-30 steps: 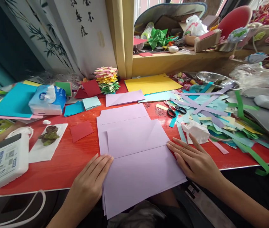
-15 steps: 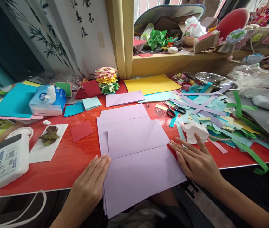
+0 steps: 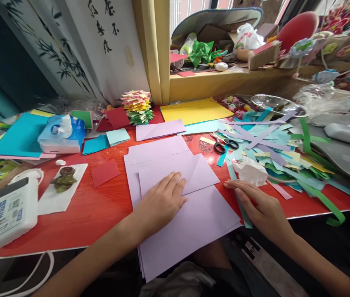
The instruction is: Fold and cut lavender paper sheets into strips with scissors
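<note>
Purple paper sheets (image 3: 187, 235) lie in a stack over the front edge of the red table, with a folded purple sheet (image 3: 153, 177) on top. My left hand (image 3: 161, 200) rests palm down across the fold, fingers stretched out, and hides part of it. To the right of the stack, my right hand (image 3: 263, 208) is on the table with its fingers extended, holding nothing I can see. A light blue paper strip (image 3: 242, 208) runs beside and partly under that hand. A crumpled white tissue (image 3: 251, 171) sits just beyond its fingers.
Black-handled scissors (image 3: 226, 145) lie beside a heap of paper strips (image 3: 264, 140) at right. A tissue pack (image 3: 62, 134), a red paper square (image 3: 105, 172) and a white device (image 3: 9, 212) are at left. Behind stand a folded-paper stack (image 3: 137, 107) and yellow sheets (image 3: 196, 110).
My left hand has moved from the stack's left edge onto the folded sheet's middle. My right hand has come off the paper's right edge, and a light blue strip now shows beside it.
</note>
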`<state>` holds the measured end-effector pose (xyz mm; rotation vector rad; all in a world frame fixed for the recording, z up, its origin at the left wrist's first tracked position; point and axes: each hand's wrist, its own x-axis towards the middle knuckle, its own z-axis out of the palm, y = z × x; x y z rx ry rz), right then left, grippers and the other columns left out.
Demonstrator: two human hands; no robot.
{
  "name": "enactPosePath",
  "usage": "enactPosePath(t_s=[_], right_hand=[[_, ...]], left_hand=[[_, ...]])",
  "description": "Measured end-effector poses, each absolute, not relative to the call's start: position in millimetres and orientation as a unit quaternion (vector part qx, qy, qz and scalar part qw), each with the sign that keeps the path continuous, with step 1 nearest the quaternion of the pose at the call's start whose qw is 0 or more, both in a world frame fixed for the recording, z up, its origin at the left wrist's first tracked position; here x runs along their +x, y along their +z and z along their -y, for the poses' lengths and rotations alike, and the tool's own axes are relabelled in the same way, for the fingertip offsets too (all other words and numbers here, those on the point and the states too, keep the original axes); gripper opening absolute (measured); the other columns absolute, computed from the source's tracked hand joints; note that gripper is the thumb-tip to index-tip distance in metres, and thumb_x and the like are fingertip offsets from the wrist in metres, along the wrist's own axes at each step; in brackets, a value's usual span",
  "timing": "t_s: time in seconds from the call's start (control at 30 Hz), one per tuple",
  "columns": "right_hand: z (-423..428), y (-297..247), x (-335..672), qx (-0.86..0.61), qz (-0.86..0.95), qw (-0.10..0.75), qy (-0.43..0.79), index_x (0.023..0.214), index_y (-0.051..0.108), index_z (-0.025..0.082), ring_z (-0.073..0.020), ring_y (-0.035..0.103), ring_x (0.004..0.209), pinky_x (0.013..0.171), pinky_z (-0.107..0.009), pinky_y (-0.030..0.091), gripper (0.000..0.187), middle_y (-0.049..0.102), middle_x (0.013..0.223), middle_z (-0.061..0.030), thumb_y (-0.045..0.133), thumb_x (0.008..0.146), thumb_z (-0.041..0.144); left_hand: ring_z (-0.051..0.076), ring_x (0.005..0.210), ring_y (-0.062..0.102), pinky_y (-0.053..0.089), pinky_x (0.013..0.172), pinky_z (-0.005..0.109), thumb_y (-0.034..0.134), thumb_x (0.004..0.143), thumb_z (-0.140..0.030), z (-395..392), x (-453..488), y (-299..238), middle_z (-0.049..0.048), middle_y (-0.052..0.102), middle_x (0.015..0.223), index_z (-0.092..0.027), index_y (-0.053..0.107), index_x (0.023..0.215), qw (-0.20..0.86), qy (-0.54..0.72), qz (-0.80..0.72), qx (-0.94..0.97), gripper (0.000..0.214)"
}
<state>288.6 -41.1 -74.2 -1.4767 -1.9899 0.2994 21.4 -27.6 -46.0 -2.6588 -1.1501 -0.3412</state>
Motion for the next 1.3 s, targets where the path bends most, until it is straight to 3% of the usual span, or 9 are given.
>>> enactPosePath(t_s=[0.1, 0.3, 0.47, 0.6, 0.7, 0.83, 0.93, 1.07, 1.3], right_hand=[[41, -72, 289, -0.559, 0.757, 0.314, 0.126, 0.110, 0.058, 0.027, -0.0219, 0.057, 0.107, 0.089, -0.038, 0.049, 0.028, 0.063, 0.111, -0.0018, 0.038, 0.090, 0.031], [40, -65, 293, -0.581, 0.714, 0.332, 0.206, 0.108, 0.060, 0.029, -0.0221, 0.062, 0.097, 0.078, -0.034, 0.053, 0.028, 0.066, 0.107, -0.0013, 0.041, 0.089, 0.036], [35, -60, 299, -0.575, 0.674, 0.388, 0.255, 0.109, 0.059, 0.030, -0.0235, 0.055, 0.110, 0.088, -0.037, 0.048, 0.028, 0.062, 0.115, -0.0003, 0.044, 0.088, 0.039], [22, -47, 296, -0.465, 0.639, 0.447, 0.418, 0.114, 0.057, 0.026, -0.0242, 0.059, 0.106, 0.086, -0.040, 0.051, 0.038, 0.062, 0.116, -0.0058, 0.029, 0.092, 0.040], [12, -35, 286, -0.408, 0.613, 0.422, 0.529, 0.120, 0.054, 0.021, -0.0261, 0.062, 0.100, 0.079, -0.043, 0.054, 0.058, 0.061, 0.118, -0.0110, 0.010, 0.093, 0.045], [3, -25, 266, -0.421, 0.556, 0.406, 0.591, 0.117, 0.057, 0.018, -0.0248, 0.065, 0.091, 0.074, -0.039, 0.057, 0.045, 0.064, 0.110, -0.0116, 0.035, 0.089, 0.047], [-1, -24, 253, -0.442, 0.543, 0.392, 0.596, 0.111, 0.061, 0.018, -0.0216, 0.065, 0.088, 0.075, -0.035, 0.056, 0.036, 0.066, 0.106, -0.0092, 0.052, 0.083, 0.038], [-2, -25, 245, -0.421, 0.557, 0.369, 0.614, 0.105, 0.064, 0.017, -0.0186, 0.066, 0.080, 0.072, -0.034, 0.056, 0.031, 0.069, 0.096, -0.0080, 0.053, 0.082, 0.034], [-4, -23, 243, -0.436, 0.576, 0.366, 0.587, 0.098, 0.063, 0.017, -0.0169, 0.064, 0.074, 0.070, -0.034, 0.054, 0.027, 0.068, 0.084, -0.0053, 0.054, 0.081, 0.036]], left_hand=[[0.027, 0.118, 0.048, 0.046, 0.092, 0.037, 0.042, 0.089, -0.034, 11, 34, -59, 0.0210, 0.053, 0.123, -0.002, 0.046, 0.119, 0.120, -0.098, 0.374, -0.914, 0.044], [0.024, 0.090, 0.063, 0.052, 0.065, 0.029, 0.030, 0.090, -0.012, 10, 33, -52, 0.0164, 0.066, 0.094, -0.005, 0.058, 0.097, 0.157, -0.081, 0.314, -0.933, 0.030], [0.011, 0.052, 0.053, 0.041, 0.050, 0.020, 0.035, 0.090, -0.030, 13, 21, -10, 0.0003, 0.059, 0.062, -0.015, 0.061, 0.085, -0.087, -0.242, 0.476, -0.841, 0.031], [0.012, 0.064, 0.055, 0.044, 0.056, 0.020, 0.044, 0.084, -0.045, 15, 14, 11, 0.0004, 0.062, 0.076, -0.017, 0.061, 0.089, -0.334, -0.446, 0.552, -0.621, 0.032], [0.010, 0.057, 0.051, 0.041, 0.051, 0.020, 0.050, 0.080, -0.048, 19, 15, 5, -0.0011, 0.059, 0.069, -0.017, 0.060, 0.085, -0.436, -0.436, 0.567, -0.546, 0.033], [0.010, 0.057, 0.053, 0.042, 0.053, 0.021, 0.051, 0.080, -0.044, 21, 18, -9, -0.0021, 0.059, 0.068, -0.017, 0.059, 0.079, -0.531, -0.348, 0.549, -0.543, 0.028], [0.013, 0.072, 0.059, 0.047, 0.067, 0.025, 0.055, 0.078, -0.037, 14, 19, -10, 0.0006, 0.063, 0.077, -0.017, 0.059, 0.084, -0.561, -0.305, 0.528, -0.561, 0.022], [0.014, 0.080, 0.059, 0.048, 0.069, 0.026, 0.056, 0.077, -0.038, -4, 19, -6, 0.0033, 0.064, 0.090, -0.016, 0.059, 0.091, -0.521, -0.357, 0.516, -0.579, 0.026], [0.012, 0.071, 0.057, 0.047, 0.068, 0.025, 0.060, 0.076, -0.038, -14, 20, -8, -0.0002, 0.061, 0.077, -0.015, 0.060, 0.078, -0.495, -0.407, 0.500, -0.583, 0.022]])
